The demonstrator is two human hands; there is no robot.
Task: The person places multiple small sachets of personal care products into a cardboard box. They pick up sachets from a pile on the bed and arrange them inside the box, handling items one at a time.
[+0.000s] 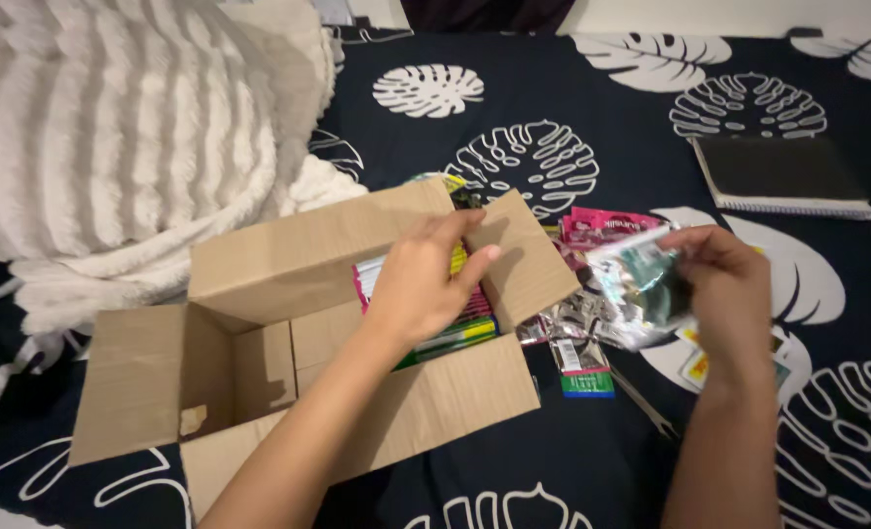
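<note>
Reaching into box, left hand palm-down, fingers pressed on packets; right hand, raised at right, pinching foil packet.

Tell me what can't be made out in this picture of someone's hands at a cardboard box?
- Packets in the cardboard box: the left hand covers most of them in the head view.
- Shiny packet in the right hand: glare and blur hide its print.
- Loose packets beside the box: overlapping and too small to count.
- Dark notebook: cover too dim for detail.
- White blanket: cut off by the left and top edges.
</note>
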